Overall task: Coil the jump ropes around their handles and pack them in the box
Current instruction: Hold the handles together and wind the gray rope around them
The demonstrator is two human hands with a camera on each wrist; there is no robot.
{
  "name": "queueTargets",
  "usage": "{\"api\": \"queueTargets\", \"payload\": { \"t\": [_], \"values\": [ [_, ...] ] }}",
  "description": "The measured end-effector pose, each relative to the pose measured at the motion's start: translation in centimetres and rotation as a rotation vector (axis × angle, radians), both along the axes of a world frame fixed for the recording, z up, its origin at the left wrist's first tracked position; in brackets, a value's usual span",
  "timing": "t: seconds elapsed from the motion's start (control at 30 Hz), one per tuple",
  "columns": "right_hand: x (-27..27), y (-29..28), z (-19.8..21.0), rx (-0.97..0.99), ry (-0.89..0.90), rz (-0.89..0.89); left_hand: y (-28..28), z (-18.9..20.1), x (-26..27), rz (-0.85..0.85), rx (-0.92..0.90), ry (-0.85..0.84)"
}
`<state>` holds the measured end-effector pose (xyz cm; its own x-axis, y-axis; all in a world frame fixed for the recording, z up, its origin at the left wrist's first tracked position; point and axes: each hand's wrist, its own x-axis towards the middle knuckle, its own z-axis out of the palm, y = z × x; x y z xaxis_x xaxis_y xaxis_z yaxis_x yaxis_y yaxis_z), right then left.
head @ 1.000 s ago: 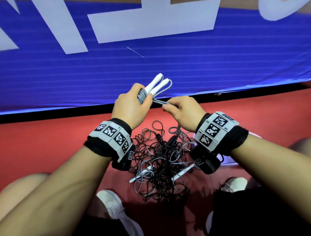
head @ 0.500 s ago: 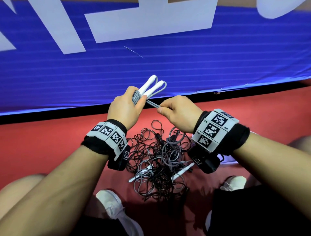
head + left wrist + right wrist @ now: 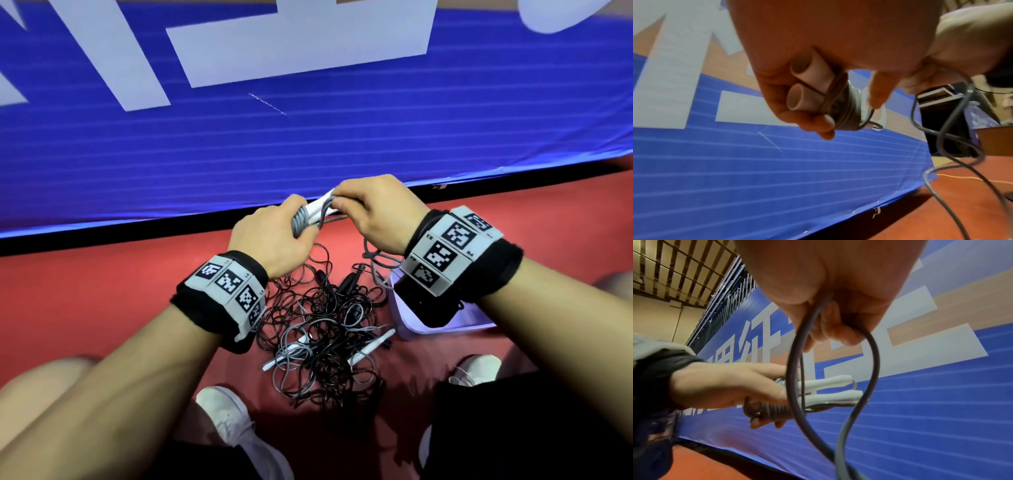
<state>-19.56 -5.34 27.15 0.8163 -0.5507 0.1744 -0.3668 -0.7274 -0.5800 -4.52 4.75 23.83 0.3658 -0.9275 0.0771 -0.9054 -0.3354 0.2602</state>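
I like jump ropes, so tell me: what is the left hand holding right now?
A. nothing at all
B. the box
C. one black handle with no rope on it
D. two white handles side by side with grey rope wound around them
D: the left hand grips two white handles held together, with grey rope coiled around their base.

Both forearms reach forward, left hand point(image 3: 274, 236) with fingers point(image 3: 818, 123) curled, right hand point(image 3: 378, 214) pinching above it.
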Motion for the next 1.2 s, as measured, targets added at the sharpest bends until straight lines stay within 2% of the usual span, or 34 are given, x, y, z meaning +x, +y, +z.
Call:
{"api": "queueTargets", "payload": {
  "t": [0.1, 0.2, 0.37, 0.57, 0.73, 0.8, 0.9, 1.0, 1.13, 1.2],
  "values": [
    [0.1, -0.1, 0.3, 0.054, -0.058, 0.006, 0.1, 0.0, -0.8, -0.06, -0.029, -0.062],
    [0.1, -0.3, 0.8, 0.093, -0.06, -0.009, 0.0, 0.0, -1.2, -0.065, -0.063, -0.049],
    [-0.6, -2.5, 1.8, 0.129, -0.026, -0.116, 0.4, 0.4, -1.3, -0.149, -0.172, 0.062],
    [-1.3, -3.8, 1.8, 0.391, -0.073, -0.113, 0.8, 1.1, -1.2, -0.249, -0.242, 0.208],
    [-1.9, -4.9, 1.9, 0.378, 0.06, -0.08, 0.7, 1.5, 0.0, -0.162, -0.164, 0.097],
    [-1.8, -4.9, 1.6, 0.353, 0.062, -0.072, 0.7, 1.6, 0.0, -0.185, -0.112, 0.086],
    [-1.5, -4.5, 0.7, 0.376, -0.015, -0.107, 0.8, 1.8, -0.7, -0.23, -0.123, 0.223],
    [-1.0, -4.2, -0.4, 0.478, -0.096, -0.135, 0.8, 2.1, -1.2, -0.185, -0.205, 0.397],
    [0.2, -2.6, -1.7, 0.43, 0.009, -0.045, 0.6, 2.3, -1.5, -0.089, -0.291, 0.495],
    [0.9, -1.3, -2.5, 0.504, 0.003, -0.038, 0.4, 2.2, -1.5, -0.062, -0.31, 0.514]
  ]
}}
